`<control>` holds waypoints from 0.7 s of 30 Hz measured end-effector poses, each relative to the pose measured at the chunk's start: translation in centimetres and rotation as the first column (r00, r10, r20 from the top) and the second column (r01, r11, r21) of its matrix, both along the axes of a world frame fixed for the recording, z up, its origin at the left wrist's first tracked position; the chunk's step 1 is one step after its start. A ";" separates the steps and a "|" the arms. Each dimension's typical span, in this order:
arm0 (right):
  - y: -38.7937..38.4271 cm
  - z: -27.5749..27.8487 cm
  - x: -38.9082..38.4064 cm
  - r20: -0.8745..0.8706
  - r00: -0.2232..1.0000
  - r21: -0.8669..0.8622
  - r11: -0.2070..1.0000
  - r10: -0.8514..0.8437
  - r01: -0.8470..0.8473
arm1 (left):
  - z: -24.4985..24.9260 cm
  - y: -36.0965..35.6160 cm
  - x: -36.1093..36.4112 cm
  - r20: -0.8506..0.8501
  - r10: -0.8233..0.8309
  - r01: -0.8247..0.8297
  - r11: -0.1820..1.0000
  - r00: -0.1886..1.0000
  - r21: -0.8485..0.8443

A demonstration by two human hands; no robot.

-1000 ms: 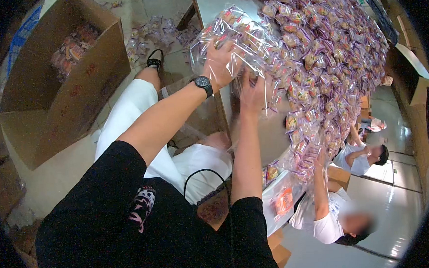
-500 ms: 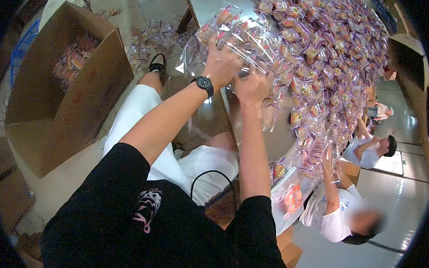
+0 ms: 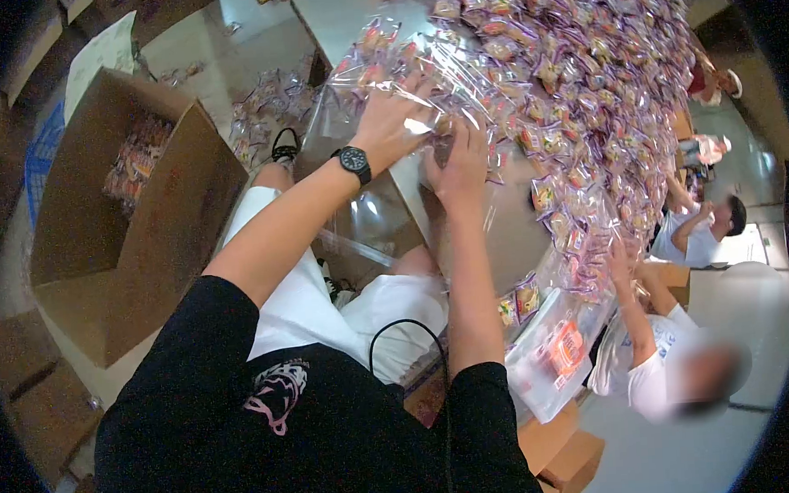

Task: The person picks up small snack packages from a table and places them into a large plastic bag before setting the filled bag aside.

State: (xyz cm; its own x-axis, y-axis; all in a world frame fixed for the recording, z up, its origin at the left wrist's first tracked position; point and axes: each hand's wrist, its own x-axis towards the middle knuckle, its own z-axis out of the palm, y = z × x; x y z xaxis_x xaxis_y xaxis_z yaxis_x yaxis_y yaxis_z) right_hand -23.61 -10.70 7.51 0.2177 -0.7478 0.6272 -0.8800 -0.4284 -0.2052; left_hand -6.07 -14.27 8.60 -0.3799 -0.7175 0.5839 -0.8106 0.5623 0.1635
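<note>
A large clear plastic bag (image 3: 459, 75) with several small wrapped snack packets in it lies at the table's near edge. My left hand (image 3: 392, 123), with a black watch on the wrist, is on the bag's near side, its fingers bent into the film and partly covered by glare. Close beside it, my right hand (image 3: 460, 164) holds the bag's edge, fingers pointing away from me and thumb apart. Shiny film hides some of both hands' fingertips. Beyond them spreads a big heap of purple-and-clear snack packets (image 3: 573, 85).
At left stands an open cardboard box (image 3: 157, 232) with packets inside. More packets (image 3: 271, 106) lie on the floor near my shoe. A printed plastic bag (image 3: 552, 354) lies at the table's right end, where a co-worker (image 3: 641, 350) reaches into the heap. Another person (image 3: 693, 231) works farther along.
My hands have shifted slightly left on the bag, and the fingers of my right hand have straightened. The camera view has turned a little. The nearby co-worker still reaches into the heap.
</note>
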 end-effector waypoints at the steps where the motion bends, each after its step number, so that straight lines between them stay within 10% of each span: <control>1: 0.2 0.1 0.0 -0.003 1.000 -0.056 0.998 -0.027 0.027 | 0.0 0.0 0.2 0.038 -0.038 0.036 0.999 0.999 0.040; 19: -0.3 -1.2 -0.5 0.048 0.997 0.069 0.996 -0.067 0.063 | -0.3 -0.4 -1.8 0.378 0.098 -0.104 0.995 0.921 -0.005; 21: 0.3 0.0 -1.3 0.003 0.999 0.119 0.992 -0.034 0.033 | -1.4 -0.8 -1.7 0.177 -0.013 -0.022 0.980 0.984 0.196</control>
